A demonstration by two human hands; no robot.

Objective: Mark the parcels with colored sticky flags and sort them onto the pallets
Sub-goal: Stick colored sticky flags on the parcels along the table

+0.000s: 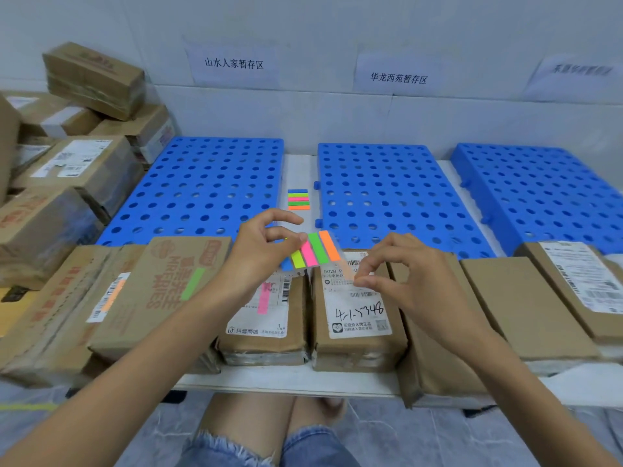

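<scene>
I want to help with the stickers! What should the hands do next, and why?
Probably press the orange flag, which the right hand seems to pinch, down onto the parcel marked 4-1-5348. Its label shows no flag yet, while parcels to its left already carry one. The left hand holds the flag sheet.

White platform [298, 170]: three blue pallets [387, 183], front parcel row [357, 348], flag pad [298, 199] between.

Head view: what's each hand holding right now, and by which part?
Left hand pinches the flag sheet at its blue end. Right hand pinches the lower tip of the orange flag, apparently peeling it.
</scene>
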